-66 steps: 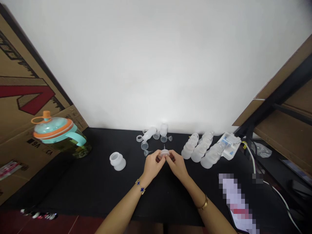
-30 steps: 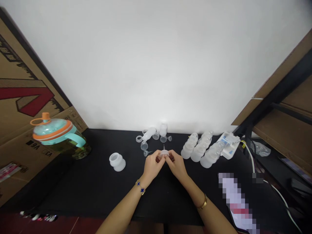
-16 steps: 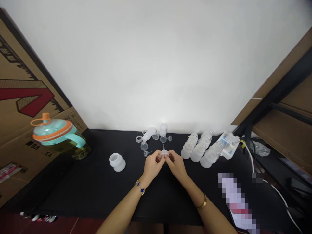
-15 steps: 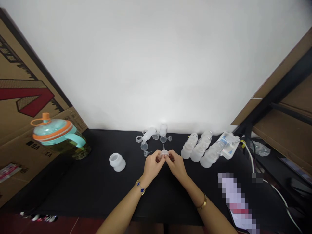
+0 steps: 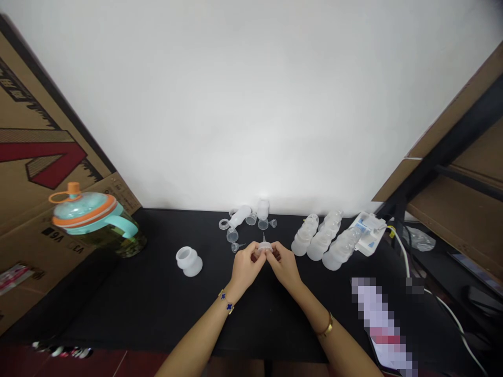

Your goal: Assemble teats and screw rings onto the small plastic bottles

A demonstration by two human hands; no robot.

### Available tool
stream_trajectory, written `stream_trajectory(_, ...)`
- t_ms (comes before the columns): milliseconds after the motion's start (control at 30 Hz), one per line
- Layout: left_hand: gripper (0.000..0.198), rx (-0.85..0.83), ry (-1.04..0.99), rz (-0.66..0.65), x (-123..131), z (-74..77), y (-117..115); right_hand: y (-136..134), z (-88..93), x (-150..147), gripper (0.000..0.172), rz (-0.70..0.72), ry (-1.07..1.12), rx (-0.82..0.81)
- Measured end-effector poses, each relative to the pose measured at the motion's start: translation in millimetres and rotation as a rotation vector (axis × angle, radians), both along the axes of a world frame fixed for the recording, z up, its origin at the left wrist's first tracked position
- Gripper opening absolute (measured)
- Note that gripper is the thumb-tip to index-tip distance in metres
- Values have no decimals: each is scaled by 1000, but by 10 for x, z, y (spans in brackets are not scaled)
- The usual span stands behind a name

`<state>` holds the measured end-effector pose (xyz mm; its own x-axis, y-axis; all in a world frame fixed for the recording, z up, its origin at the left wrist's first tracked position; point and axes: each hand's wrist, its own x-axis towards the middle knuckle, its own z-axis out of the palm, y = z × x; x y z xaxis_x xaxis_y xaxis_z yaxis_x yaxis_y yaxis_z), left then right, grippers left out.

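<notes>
Your left hand (image 5: 247, 264) and right hand (image 5: 284, 264) pinch the cap (image 5: 265, 246) from either side, lower centre of frame, tip (image 5: 264, 237) upright. Suggest even pressure from both sides, so the tip stands straight. Legible: "V6", "V3" on the carton (image 5: 37, 247), left. Phone (image 5: 383, 324), lower right: pixelated, unreadable.

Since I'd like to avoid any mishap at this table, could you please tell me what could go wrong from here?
The small spiked disc is pinched between the left hand and right hand, so it might slip out.

Loose clear parts lie just beyond the hands; a brush could scatter them.

The phone lies near the table's front edge, beside the right forearm, and might get nudged off.
</notes>
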<state>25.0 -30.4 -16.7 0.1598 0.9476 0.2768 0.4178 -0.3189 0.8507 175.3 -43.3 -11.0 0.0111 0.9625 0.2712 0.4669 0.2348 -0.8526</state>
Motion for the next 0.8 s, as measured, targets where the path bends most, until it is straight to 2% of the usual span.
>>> stream_trajectory(800,22,-16,-3,-5,1,-6,4,14,-45,-2,19,-14,-3,-3)
